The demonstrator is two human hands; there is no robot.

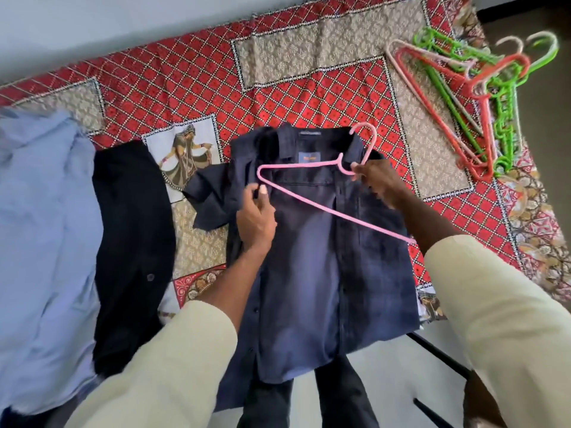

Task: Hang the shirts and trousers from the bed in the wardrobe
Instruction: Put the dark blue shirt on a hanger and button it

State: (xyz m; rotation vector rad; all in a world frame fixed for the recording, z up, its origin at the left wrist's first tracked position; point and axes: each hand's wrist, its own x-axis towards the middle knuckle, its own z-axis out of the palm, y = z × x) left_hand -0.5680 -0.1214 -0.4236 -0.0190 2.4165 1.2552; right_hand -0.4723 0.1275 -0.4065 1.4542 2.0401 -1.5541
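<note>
One navy shirt (309,242) lies under both hands: left hand (256,217) pinches its shoulder, right hand (375,177) grips one pink hanger (309,168); two other garments lie left of the shirt.

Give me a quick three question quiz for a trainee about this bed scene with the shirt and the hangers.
1. True or false: the pink hanger is already inside the navy shirt.
2. Which hand holds the hanger near its hook? A) left hand B) right hand
3. Fill in: the spare hangers lie on the bedspread to the shirt's ____.

Key: 1 false, it lies above the open shirt; 2 B; 3 right.
</note>
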